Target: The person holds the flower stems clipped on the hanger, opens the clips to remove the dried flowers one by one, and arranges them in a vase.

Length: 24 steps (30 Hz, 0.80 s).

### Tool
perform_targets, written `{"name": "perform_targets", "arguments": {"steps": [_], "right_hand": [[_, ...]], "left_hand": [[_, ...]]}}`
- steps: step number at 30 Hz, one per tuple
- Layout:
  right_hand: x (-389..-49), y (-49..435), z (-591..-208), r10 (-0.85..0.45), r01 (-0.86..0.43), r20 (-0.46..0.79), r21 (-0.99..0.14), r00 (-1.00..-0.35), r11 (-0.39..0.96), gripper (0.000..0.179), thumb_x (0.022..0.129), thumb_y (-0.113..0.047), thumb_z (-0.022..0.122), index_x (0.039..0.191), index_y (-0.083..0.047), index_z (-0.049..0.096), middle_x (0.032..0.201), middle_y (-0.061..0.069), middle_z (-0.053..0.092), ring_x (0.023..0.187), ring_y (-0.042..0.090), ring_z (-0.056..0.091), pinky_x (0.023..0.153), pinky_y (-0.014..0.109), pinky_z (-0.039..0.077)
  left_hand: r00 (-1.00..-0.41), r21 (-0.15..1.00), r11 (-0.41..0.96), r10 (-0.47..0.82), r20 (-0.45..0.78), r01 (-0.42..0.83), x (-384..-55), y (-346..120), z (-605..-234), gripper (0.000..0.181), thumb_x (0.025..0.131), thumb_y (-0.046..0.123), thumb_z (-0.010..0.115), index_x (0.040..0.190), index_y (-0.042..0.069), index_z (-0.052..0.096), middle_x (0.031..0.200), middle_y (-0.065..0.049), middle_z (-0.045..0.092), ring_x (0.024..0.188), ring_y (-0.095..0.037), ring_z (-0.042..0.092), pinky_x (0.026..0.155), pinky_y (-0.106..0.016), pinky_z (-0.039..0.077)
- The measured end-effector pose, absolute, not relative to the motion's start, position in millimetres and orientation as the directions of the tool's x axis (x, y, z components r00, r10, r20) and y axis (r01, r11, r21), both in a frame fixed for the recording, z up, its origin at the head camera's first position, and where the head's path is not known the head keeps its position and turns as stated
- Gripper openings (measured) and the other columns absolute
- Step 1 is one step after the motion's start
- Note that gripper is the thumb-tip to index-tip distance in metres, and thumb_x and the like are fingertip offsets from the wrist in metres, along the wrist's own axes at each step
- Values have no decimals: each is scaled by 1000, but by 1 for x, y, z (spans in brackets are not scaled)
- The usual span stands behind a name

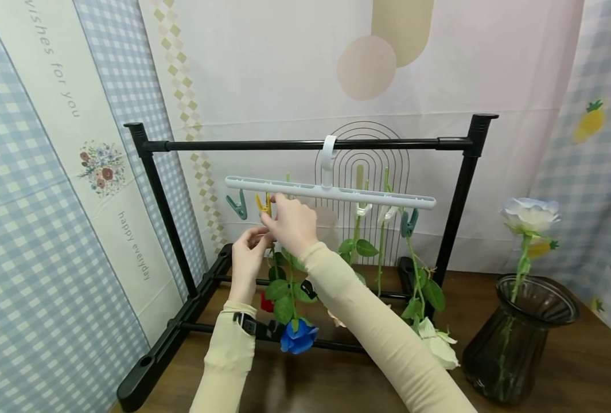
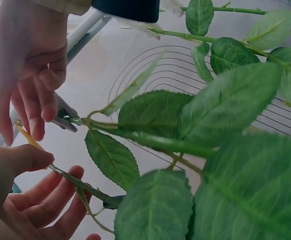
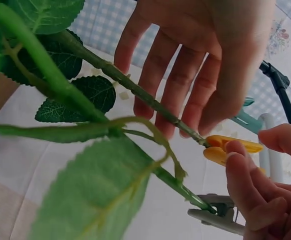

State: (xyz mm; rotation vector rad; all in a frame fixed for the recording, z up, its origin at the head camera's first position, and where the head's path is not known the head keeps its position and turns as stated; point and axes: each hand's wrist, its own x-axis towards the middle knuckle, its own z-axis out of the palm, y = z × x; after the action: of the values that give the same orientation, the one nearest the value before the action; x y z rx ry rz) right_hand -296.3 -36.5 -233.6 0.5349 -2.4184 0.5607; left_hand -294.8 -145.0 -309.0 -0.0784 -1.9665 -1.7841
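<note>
A pale blue hanger (image 1: 284,186) with clips hangs from a black rack bar. My left hand (image 1: 247,258) pinches a green rose stem (image 3: 135,90) near its cut end, the other fingers spread behind it. My right hand (image 1: 292,222) holds the yellow clip (image 3: 220,150) between thumb and fingers; the clip's jaws meet the stem's tip. Beside it, a grey clip (image 3: 210,215) grips another leafy stem. Below the hands, a blue rose (image 1: 299,336) hangs head down, with a red rose (image 1: 267,302) partly hidden by leaves. Which bloom belongs to the pinched stem is hard to tell.
A teal clip (image 1: 238,205) hangs at the hanger's left end. White clips (image 1: 363,210) and another teal clip (image 1: 409,222) hold stems on the right, with a white rose (image 1: 436,344) low down. A dark glass vase (image 1: 512,344) holding a white-blue rose (image 1: 529,217) stands right.
</note>
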Motion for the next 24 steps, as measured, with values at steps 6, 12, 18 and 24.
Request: {"name": "perform_targets", "arguments": {"steps": [6,12,18,24], "right_hand": [[-295,-42,-236,-219,-473,649,-245,-728,846,32,87,-42,52,94,-12,63,57,1,60,40,12,45,37,22,30],[-296,-49,-242,-197,-453,732,-168,-653,875,42,86,-48,51,61,-15,49,46,-3,44,36,10,40,35,20,21],[-298,-53,-245,-173,-429,825,-92,-539,899,47,86,-48,51,52,-17,41,41,-3,36,32,9,33,35,20,14],[-298,-53,-246,-175,-423,841,-70,-512,904,46,87,-43,50,49,-17,42,40,-2,43,33,9,35,35,20,16]], "left_hand": [[-881,922,144,-271,386,360,-294,-144,-310,23,83,26,63,99,10,64,83,-7,68,68,-7,62,77,-30,47],[-892,927,169,-258,371,336,-293,-148,-312,19,82,21,65,97,9,64,75,2,66,71,-16,62,73,-26,46],[-894,927,184,-258,367,327,-291,-148,-310,16,82,19,65,95,10,63,70,5,64,80,-30,62,71,-28,47],[-882,919,194,-271,385,342,-291,-148,-311,16,81,18,66,94,9,64,72,2,66,76,-25,62,69,-28,46]]}}
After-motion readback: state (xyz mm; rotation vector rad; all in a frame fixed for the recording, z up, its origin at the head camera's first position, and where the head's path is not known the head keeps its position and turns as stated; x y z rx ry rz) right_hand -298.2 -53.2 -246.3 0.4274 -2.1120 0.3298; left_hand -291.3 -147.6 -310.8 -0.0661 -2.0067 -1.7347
